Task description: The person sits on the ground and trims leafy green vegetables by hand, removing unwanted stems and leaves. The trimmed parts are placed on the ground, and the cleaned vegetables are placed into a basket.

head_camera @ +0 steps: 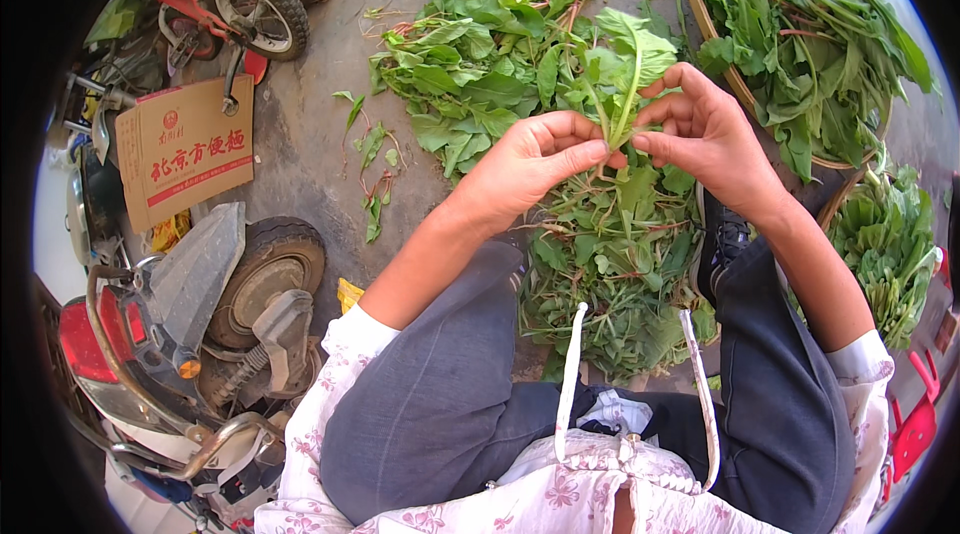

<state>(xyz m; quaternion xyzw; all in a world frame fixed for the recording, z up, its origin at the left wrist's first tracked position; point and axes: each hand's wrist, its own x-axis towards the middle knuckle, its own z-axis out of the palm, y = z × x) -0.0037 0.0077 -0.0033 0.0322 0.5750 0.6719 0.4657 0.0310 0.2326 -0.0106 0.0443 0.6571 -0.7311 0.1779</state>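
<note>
Between my hands stands a small leafy green plant [634, 65], leaves up, its stem base at my fingertips. My left hand [551, 151] pinches the base between thumb and fingers. Touching or almost touching the right side of the stems, my right hand [694, 133] has its thumb near the forefinger; whether it grips a leaf I cannot tell. Beyond lies a loose heap of leafy greens [480, 69] with reddish stems on the concrete floor. Below my hands, between my legs, is a pile of smaller leaves and stems [607, 294].
A round basket [701, 1] heaped with greens stands at the upper right, another bunch of greens [885, 256] below it. Loose sprigs [371, 151] lie left of the heap. At the left are a motor scooter [172, 339], a printed cardboard piece [187, 148] and a small bicycle's wheel [257, 9].
</note>
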